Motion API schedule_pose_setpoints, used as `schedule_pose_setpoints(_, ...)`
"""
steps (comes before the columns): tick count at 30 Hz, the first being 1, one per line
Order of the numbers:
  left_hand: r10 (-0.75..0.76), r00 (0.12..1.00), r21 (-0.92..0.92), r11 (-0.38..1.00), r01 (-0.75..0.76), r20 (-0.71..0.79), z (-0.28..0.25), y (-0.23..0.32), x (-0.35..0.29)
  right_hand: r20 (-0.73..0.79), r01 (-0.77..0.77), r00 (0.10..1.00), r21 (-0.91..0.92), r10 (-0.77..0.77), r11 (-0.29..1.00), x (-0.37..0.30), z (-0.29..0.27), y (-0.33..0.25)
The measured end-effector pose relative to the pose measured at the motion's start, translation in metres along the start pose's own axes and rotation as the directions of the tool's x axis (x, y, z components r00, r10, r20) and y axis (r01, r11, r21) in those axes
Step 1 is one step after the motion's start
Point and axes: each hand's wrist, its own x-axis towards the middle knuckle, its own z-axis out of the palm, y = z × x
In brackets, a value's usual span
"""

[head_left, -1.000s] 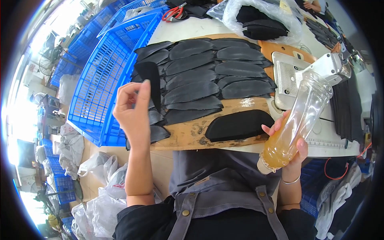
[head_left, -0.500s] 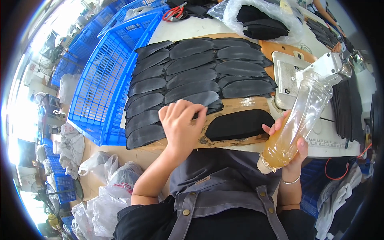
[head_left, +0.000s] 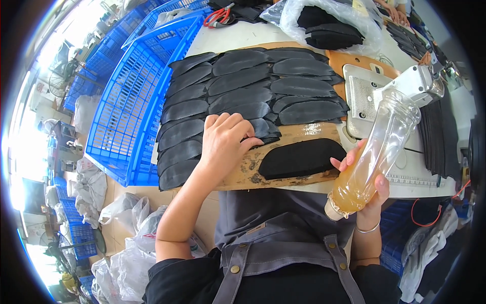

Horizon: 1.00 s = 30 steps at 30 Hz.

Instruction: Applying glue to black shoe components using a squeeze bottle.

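Observation:
Rows of black oval pieces [head_left: 238, 83], seemingly fabric or leather, overlap on a brown board [head_left: 238, 177]. My left hand [head_left: 226, 139] is closed, thumb and curled fingers at the near edge of a black oval piece [head_left: 265, 127] in the middle row; the exact grip is partly hidden behind the fingers. To the right of that hand, one matte black oval piece [head_left: 304, 158] lies by itself. My right hand [head_left: 373, 190] is wrapped round a clear plastic bottle [head_left: 372, 152], tilted with its covered end low. Amber liquid, perhaps glue, fills the bottle's lower part.
A blue plastic basket [head_left: 129, 101] stands left of the board. White machine parts [head_left: 410, 86] sit at the right, near a ruler [head_left: 415, 181]. Red-handled scissors [head_left: 218, 17] and a plastic bag [head_left: 288, 20] of black pieces lie behind. Another person's hand [head_left: 398, 15] shows at far right.
My left hand has lowered the black oval piece from a raised position onto the middle row, its forearm shifting left. My right hand and the bottle have barely moved.

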Motion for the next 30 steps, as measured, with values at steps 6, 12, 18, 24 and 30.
schedule_pose_setpoints(6, 0.025, 0.999, 0.097, 0.995, -0.023, -0.025, -0.006, 0.001, 0.001, 0.003, 0.001, 1.0, -0.01, -0.001, 1.0, 0.0, -0.001, 0.001)
schedule_pose_setpoints(12, 0.079, 0.979, 0.175, 0.984, -0.045, -0.189, -0.015, 0.013, -0.004, -0.018, -0.006, 1.0, -0.015, 0.006, 1.0, -0.002, -0.002, -0.002)
schedule_pose_setpoints(18, 0.289, 0.93, -0.045, 0.951, -0.307, -0.229, -0.002, 0.03, -0.051, -0.02, 0.176, 0.984, -0.071, -0.178, 0.982, 0.001, 0.004, -0.017)
schedule_pose_setpoints(24, 0.321, 0.904, -0.042, 0.937, -0.346, -0.281, 0.009, 0.024, -0.066, 0.168, 0.445, 0.892, -0.477, -0.419, 0.758, 0.028, 0.054, -0.014)
schedule_pose_setpoints(30, 0.267, 0.895, -0.095, 0.943, -0.319, -0.357, 0.017, 0.02, -0.072, 0.653, 0.635, 0.747, -0.645, -0.125, 0.426, 0.059, 0.091, 0.018)
